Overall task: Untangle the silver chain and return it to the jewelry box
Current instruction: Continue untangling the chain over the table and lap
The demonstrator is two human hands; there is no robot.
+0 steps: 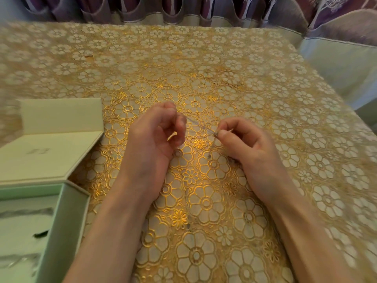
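Observation:
A thin silver chain (201, 126) stretches between my two hands above the middle of the table, faint and blurred. My left hand (155, 137) pinches its left end between thumb and fingers. My right hand (242, 144) pinches the other end, with a strand and small dark beads hanging below it toward the cloth. The pale green jewelry box (67, 217) stands open at the lower left, with white lining inside and its cream lid (49, 152) folded back.
A gold floral lace tablecloth (204, 68) covers the table. Purple patterned curtains (183, 9) hang behind the far edge. The table's right edge drops off at the upper right, beside a pale draped cloth (342, 64).

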